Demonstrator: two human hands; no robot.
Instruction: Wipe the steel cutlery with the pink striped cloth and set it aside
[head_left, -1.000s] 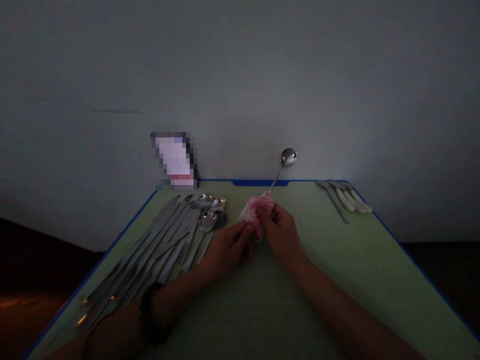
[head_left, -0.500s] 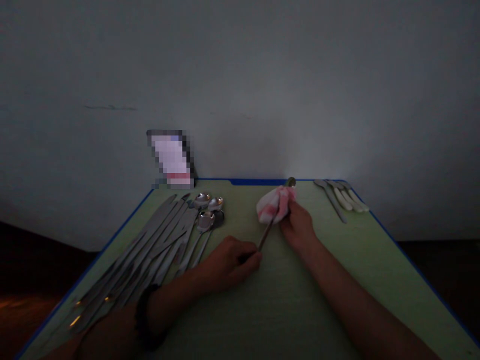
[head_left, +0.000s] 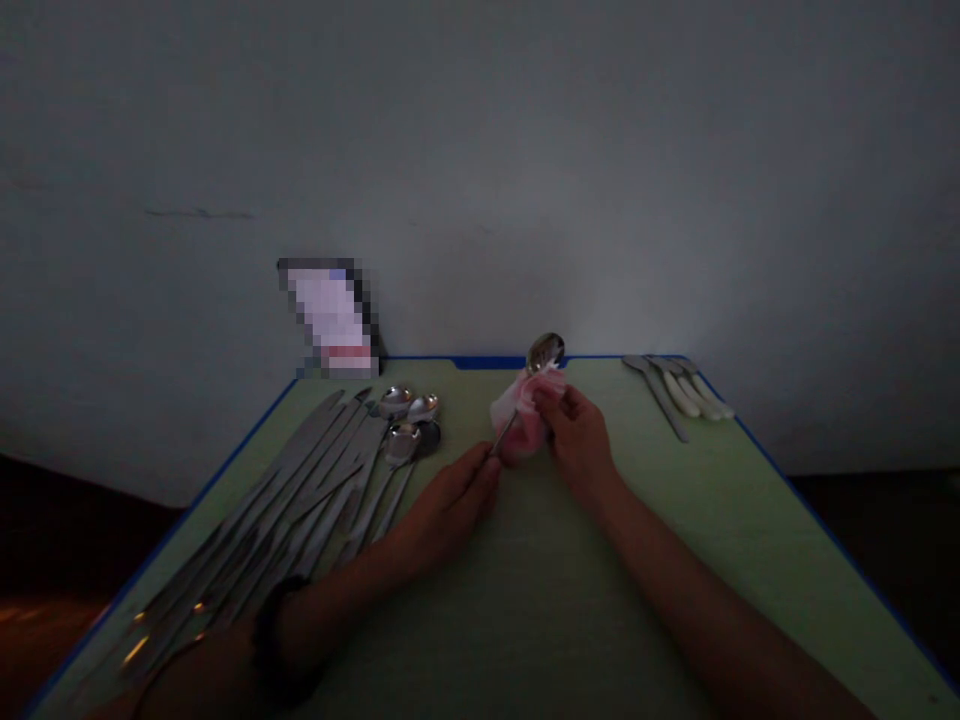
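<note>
A metal spoon [head_left: 546,352] is held tilted above the middle of the table, its bowl pointing away from me. My left hand [head_left: 455,495] is closed on the end of its handle. A pink and white cloth [head_left: 523,425] is bunched around the spoon's neck, just below the bowl. My right hand [head_left: 583,440] pinches this cloth against the spoon from the right side. Part of the handle shows between the cloth and my left fingers. Left of my left hand lie several loose spoons [head_left: 403,442], bowls facing away.
Several table knives [head_left: 285,470] lie in a slanted bundle on the left of the green table [head_left: 570,620]. At the back right are a metal piece of cutlery [head_left: 664,405] and several white-handled pieces [head_left: 694,393]. A blurred-out phone-like device [head_left: 330,315] leans on the wall.
The cloth has slid down from the spoon's bowl to its neck, so more of the bowl shows. Both hands and the spoon have shifted a little left and are closer together.
</note>
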